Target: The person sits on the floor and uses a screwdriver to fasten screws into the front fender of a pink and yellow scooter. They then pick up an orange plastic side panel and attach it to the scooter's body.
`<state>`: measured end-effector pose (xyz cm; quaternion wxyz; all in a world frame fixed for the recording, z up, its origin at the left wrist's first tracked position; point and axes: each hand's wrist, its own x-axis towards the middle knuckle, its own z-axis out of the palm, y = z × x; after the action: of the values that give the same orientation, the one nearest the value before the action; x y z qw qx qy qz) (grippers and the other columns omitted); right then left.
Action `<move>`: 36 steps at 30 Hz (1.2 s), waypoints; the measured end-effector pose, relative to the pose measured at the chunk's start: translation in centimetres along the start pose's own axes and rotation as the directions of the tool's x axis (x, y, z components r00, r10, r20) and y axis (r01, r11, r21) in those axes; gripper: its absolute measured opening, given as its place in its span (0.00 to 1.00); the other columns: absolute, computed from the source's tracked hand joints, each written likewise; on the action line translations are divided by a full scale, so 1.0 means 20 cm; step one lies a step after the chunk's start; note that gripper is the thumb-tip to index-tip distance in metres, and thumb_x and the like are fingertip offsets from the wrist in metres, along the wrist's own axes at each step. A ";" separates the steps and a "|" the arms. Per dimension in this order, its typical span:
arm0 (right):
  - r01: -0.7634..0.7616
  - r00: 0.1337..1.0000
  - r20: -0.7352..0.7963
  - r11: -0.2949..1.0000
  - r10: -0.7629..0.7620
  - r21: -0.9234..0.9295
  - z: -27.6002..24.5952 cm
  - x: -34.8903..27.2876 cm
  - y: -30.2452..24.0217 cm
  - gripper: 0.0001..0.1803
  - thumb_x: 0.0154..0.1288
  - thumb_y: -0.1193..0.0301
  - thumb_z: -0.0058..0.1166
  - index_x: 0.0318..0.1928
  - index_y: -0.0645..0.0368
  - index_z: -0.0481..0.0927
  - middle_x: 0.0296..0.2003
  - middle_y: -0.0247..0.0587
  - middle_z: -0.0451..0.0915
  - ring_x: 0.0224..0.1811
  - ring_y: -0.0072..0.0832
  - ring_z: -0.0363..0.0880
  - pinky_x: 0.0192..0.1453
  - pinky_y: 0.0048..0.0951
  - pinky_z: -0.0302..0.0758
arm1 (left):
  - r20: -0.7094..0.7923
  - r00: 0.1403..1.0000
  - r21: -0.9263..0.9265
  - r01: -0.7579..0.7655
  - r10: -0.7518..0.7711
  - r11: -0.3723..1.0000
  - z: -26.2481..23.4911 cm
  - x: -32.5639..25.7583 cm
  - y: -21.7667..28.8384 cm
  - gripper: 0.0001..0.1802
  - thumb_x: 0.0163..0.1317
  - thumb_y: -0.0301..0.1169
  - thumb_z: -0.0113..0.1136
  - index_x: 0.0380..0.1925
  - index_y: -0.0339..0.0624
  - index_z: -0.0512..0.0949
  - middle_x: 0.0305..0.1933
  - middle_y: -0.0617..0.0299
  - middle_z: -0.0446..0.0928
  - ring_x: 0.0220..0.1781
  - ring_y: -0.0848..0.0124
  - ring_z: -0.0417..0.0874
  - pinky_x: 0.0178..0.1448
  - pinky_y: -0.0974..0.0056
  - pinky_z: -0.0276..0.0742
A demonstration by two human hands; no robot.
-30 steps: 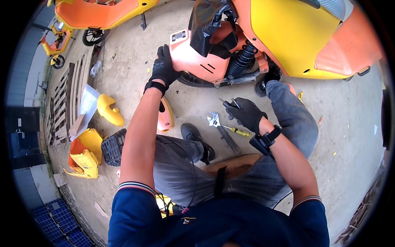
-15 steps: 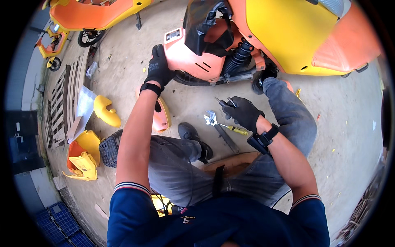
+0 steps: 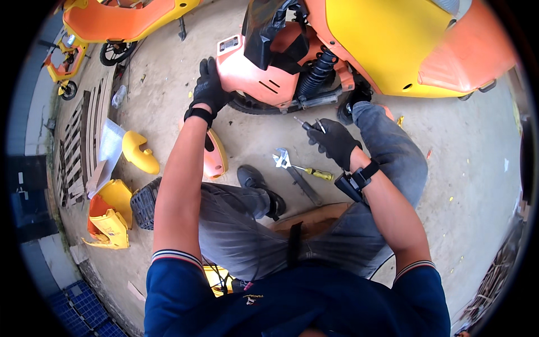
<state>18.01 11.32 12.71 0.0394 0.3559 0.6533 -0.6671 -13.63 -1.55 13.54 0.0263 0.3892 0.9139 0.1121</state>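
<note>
I sit on the concrete facing an orange and yellow scooter (image 3: 393, 50). My left hand (image 3: 210, 90), in a black glove, grips the edge of the scooter's orange rear fender panel (image 3: 252, 76). Lower and to the right, my right hand (image 3: 335, 140), also gloved, holds a small screwdriver (image 3: 303, 124) with its tip pointing up-left toward the black shock spring (image 3: 317, 73). On the ground between my knees lie an adjustable wrench (image 3: 292, 171) and a yellow-handled screwdriver (image 3: 314, 173).
Loose body panels lie to the left: a yellow piece (image 3: 140, 153), an orange-yellow piece (image 3: 109, 219), a black basket (image 3: 145, 203) and a pink-orange cover (image 3: 215, 158). Another orange scooter (image 3: 118, 19) stands at the far left beside a wooden pallet (image 3: 84, 135).
My left hand has shifted along the fender's edge and the view has moved closer. My right hand has lifted slightly with the small screwdriver, away from the tools on the ground.
</note>
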 end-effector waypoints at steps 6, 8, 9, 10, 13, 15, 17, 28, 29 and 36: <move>-0.045 0.988 -0.127 0.948 0.090 0.316 -0.12 0.02 0.06 0.10 0.62 0.61 0.56 0.34 0.53 0.74 0.22 0.27 0.70 0.17 0.14 0.64 0.18 0.19 0.60 | -0.201 0.978 -0.206 -0.102 0.060 0.973 -0.02 -0.19 0.09 0.45 0.46 0.38 0.70 0.61 0.35 0.58 0.64 0.39 0.60 0.61 0.46 0.68 0.61 0.54 0.69; -0.070 0.982 -0.135 0.926 0.129 0.371 -0.16 0.00 0.07 0.11 0.64 0.60 0.55 0.36 0.53 0.74 0.23 0.29 0.71 0.17 0.14 0.62 0.18 0.18 0.59 | -0.396 0.903 -0.325 -0.309 0.168 0.894 -0.02 -0.29 0.18 0.32 0.52 0.36 0.65 0.54 0.32 0.67 0.54 0.40 0.71 0.55 0.48 0.73 0.59 0.54 0.70; -0.052 0.988 -0.109 0.904 0.109 0.425 -0.16 -0.01 0.07 0.11 0.64 0.60 0.55 0.36 0.53 0.74 0.23 0.29 0.72 0.17 0.14 0.63 0.19 0.18 0.59 | -0.321 0.929 -0.369 -0.302 0.185 0.879 0.00 -0.35 0.26 0.26 0.58 0.33 0.61 0.55 0.34 0.68 0.47 0.48 0.77 0.49 0.58 0.79 0.51 0.60 0.74; -0.045 0.989 -0.103 0.887 0.104 0.460 -0.17 -0.03 0.07 0.12 0.64 0.59 0.55 0.36 0.53 0.74 0.23 0.29 0.72 0.18 0.14 0.63 0.19 0.18 0.59 | -0.147 0.935 -0.442 -0.355 0.324 0.824 0.01 -0.41 0.33 0.22 0.60 0.33 0.59 0.52 0.34 0.72 0.43 0.51 0.80 0.44 0.62 0.81 0.50 0.62 0.75; -0.002 0.993 -0.102 0.862 0.063 0.507 -0.15 -0.12 0.04 0.11 0.65 0.59 0.54 0.37 0.53 0.74 0.24 0.30 0.72 0.18 0.14 0.63 0.19 0.17 0.60 | -0.007 0.838 -0.706 -0.390 0.545 0.591 0.07 -0.59 0.58 0.17 0.62 0.36 0.58 0.45 0.34 0.76 0.38 0.54 0.80 0.40 0.69 0.80 0.47 0.64 0.74; 0.054 0.996 -0.093 0.855 -0.007 0.515 -0.12 -0.20 0.01 0.10 0.66 0.61 0.53 0.37 0.54 0.75 0.24 0.31 0.74 0.19 0.15 0.64 0.20 0.17 0.61 | 0.019 0.894 -0.912 -0.168 0.447 0.374 0.12 -0.71 0.73 0.15 0.65 0.39 0.55 0.42 0.38 0.78 0.34 0.65 0.78 0.37 0.72 0.78 0.44 0.64 0.74; 0.097 0.992 -0.113 0.910 -0.056 0.403 -0.06 -0.30 -0.02 0.09 0.66 0.63 0.53 0.37 0.54 0.75 0.25 0.32 0.75 0.20 0.15 0.65 0.20 0.17 0.61 | 0.430 0.838 -0.869 0.485 0.336 -0.096 0.15 -0.78 0.82 0.13 0.66 0.39 0.52 0.42 0.44 0.78 0.37 0.68 0.78 0.37 0.75 0.77 0.45 0.67 0.74; 0.205 0.925 -0.263 0.944 -0.273 -0.258 0.09 -0.54 -0.14 0.10 0.56 0.67 0.58 0.35 0.59 0.76 0.22 0.29 0.73 0.19 0.16 0.67 0.20 0.21 0.64 | 0.254 0.896 -0.841 0.391 0.365 -0.374 0.21 -0.86 0.93 0.07 0.59 0.24 0.58 0.37 0.34 0.79 0.35 0.59 0.80 0.34 0.74 0.80 0.41 0.69 0.78; 0.181 0.939 -0.244 0.951 -0.243 -0.250 0.07 -0.56 -0.17 0.10 0.56 0.67 0.58 0.35 0.59 0.76 0.22 0.30 0.73 0.19 0.17 0.68 0.21 0.22 0.64 | 0.253 0.897 -0.839 0.389 0.362 -0.379 0.22 -0.85 0.94 0.07 0.59 0.24 0.59 0.37 0.35 0.80 0.35 0.60 0.80 0.33 0.74 0.80 0.40 0.70 0.77; 0.250 0.937 -0.085 0.820 -0.339 -0.515 -0.05 -0.54 -0.31 0.14 0.56 0.66 0.58 0.37 0.63 0.77 0.29 0.41 0.79 0.30 0.28 0.77 0.34 0.30 0.72 | -0.309 0.909 -0.929 -0.352 0.281 0.116 0.18 -0.82 0.97 0.06 0.58 0.29 0.59 0.34 0.41 0.82 0.29 0.69 0.78 0.28 0.80 0.75 0.30 0.74 0.68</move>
<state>23.33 8.72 23.70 -0.0311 0.2847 0.8504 -0.4413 11.98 0.46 13.80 0.2153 0.4644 0.5300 0.6760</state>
